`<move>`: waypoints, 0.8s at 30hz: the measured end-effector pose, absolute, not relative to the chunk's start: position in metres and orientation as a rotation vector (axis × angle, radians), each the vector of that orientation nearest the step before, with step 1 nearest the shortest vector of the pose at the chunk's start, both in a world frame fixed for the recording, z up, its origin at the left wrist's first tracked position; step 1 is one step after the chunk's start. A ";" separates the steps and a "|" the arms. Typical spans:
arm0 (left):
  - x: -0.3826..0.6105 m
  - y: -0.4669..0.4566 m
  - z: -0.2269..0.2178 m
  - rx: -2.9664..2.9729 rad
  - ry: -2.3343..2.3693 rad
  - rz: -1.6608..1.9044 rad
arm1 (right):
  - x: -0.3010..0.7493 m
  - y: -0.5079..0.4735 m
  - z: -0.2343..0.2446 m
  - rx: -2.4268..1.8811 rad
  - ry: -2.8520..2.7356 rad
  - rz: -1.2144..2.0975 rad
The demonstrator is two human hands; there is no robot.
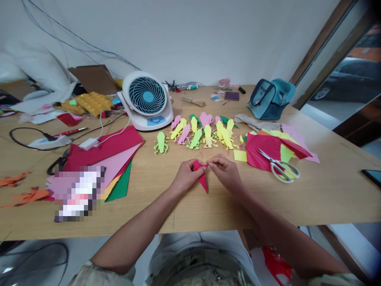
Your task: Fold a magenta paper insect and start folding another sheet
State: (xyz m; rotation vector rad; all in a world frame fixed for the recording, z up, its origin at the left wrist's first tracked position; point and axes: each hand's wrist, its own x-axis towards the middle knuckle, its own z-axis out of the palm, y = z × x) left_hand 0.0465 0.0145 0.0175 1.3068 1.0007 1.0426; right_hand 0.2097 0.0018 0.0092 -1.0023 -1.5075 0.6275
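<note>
A small folded piece of red paper (203,183) is between my two hands above the front middle of the table, its pointed end toward me. My left hand (188,174) is closed on its left side, thumb on top. With thumb and fingers pinched, my right hand (225,171) grips a small part at its upper right. Just beyond my hands stand several folded paper figures with legs, among them a light green one (161,143), a yellow one (209,137) and a pink one (183,134).
White-handled scissors (284,169) lie on red paper scraps (258,151) at right. A fan (147,99) stands behind the figures, a blue bag (269,99) at back right. Coloured sheets (120,180), a blurred-out object (80,193) and orange paper figures (31,195) lie left.
</note>
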 end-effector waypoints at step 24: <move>0.045 0.018 0.011 1.494 1.084 1.045 | 0.208 -0.004 0.013 -1.013 -1.578 0.464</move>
